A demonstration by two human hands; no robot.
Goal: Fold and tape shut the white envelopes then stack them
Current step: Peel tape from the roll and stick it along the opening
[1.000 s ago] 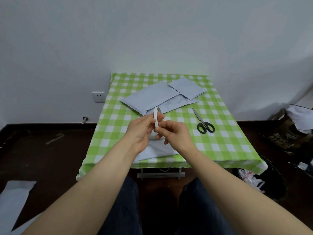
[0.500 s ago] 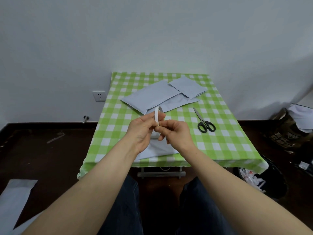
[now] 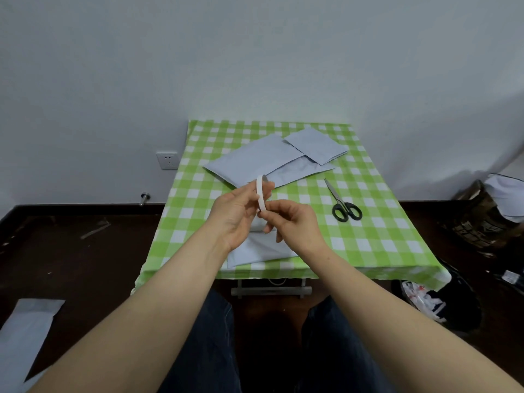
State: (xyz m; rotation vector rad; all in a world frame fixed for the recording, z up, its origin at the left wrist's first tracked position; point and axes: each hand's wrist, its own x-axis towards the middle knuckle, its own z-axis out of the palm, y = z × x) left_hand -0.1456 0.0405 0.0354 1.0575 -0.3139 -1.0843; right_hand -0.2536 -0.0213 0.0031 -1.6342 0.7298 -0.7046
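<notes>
While the left hand (image 3: 236,217) grips the thin tape roll (image 3: 261,194) and the right hand (image 3: 295,222) pinches its rim, the envelope (image 3: 255,251) lies flat on the tabletop (image 3: 382,236) beneath, looking light and floppy, best pressed along its fold.

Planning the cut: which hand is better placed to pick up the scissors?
Right, likely. The scissors lie on the table right of the right hand; the left hand, gripping the tape roll, would need to cross over.
</notes>
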